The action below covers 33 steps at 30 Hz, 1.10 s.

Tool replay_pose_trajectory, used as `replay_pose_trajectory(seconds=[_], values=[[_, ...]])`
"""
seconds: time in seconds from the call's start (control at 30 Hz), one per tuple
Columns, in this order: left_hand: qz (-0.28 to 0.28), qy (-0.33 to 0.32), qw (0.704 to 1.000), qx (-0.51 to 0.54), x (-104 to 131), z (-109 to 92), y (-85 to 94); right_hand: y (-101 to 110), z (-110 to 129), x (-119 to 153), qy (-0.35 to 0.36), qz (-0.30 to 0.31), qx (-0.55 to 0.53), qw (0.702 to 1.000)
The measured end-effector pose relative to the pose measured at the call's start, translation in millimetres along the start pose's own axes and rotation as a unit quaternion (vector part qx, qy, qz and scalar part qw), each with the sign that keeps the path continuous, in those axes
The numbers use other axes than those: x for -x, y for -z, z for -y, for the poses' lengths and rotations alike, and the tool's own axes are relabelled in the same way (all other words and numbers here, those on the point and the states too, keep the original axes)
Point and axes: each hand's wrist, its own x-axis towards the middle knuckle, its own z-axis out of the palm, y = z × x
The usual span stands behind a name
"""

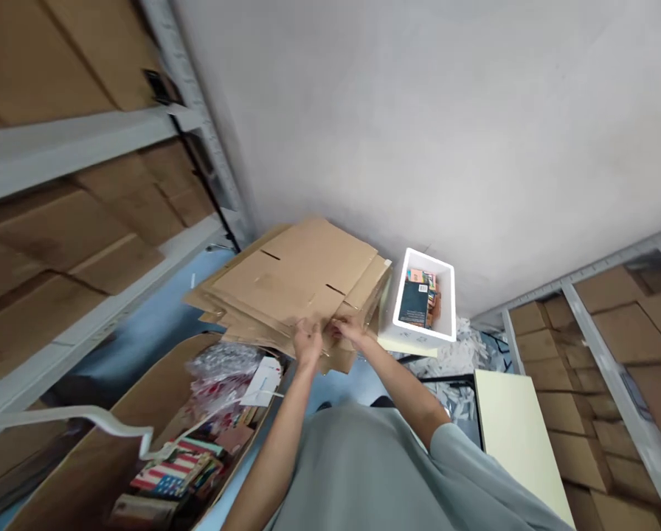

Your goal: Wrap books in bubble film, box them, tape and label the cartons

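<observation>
A stack of flattened cardboard boxes (pixel 308 265) lies in front of me against the wall, its sheets overlapping unevenly. My left hand (pixel 307 341) is closed on the near edge of the top sheet. Just to its right, my right hand (pixel 349 330) has its fingers curled at the near corner, among the sheet edges, and part of the fingertips is hidden there. Two dark slots cut through the top sheet. Right of the stack stands a white foam box (pixel 392 324) with a dark book (pixel 413 304) and several colourful items inside.
At lower left, a large open carton (pixel 136 394) holds plastic wrap and several books or packages. Shelves with brown boxes (pixel 65 228) rise on the left, and more boxes (pixel 574 413) fill racks on the right. A pale board (pixel 518 435) and white scraps (pixel 455 369) lie at right.
</observation>
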Motion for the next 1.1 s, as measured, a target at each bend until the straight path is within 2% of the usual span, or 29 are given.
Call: replay_pose_trajectory(seconds=[0.1, 0.17, 0.27, 0.37, 0.47, 0.57, 0.7, 0.83, 0.93, 1.1], values=[[0.013, 0.023, 1.000, 0.010, 8, -13, -32.2, 40, 6, 4, 0.008, -0.030, -0.031, 0.999], [0.056, 0.014, 0.997, 0.051, 16, -29, -57.5, 76, 13, 9, 0.040, -0.045, -0.047, 0.997], [0.135, -0.023, 0.986, 0.093, 30, -57, -98.1, 141, 22, 14, 0.096, -0.075, -0.054, 0.991], [0.214, -0.064, 0.970, 0.101, 41, -78, -144.0, 208, 25, 13, 0.113, -0.157, -0.020, 0.981], [0.288, -0.078, 0.951, 0.083, 46, -84, -196.3, 264, 18, 3, 0.092, -0.263, 0.041, 0.960], [0.319, -0.073, 0.945, 0.020, 47, -75, -249.1, 302, 9, -16, 0.065, -0.306, 0.069, 0.947], [0.303, -0.052, 0.949, -0.073, 45, -60, -306.4, 326, -3, -49, 0.015, -0.308, 0.117, 0.944], [0.263, -0.037, 0.951, -0.161, 42, -46, -340.9, 331, -20, -77, -0.047, -0.296, 0.175, 0.938], [0.247, -0.026, 0.946, -0.207, 42, -36, -351.3, 332, -34, -88, -0.076, -0.280, 0.211, 0.934], [0.228, -0.014, 0.942, -0.244, 39, -26, -349.2, 335, -45, -93, -0.072, -0.272, 0.236, 0.930]])
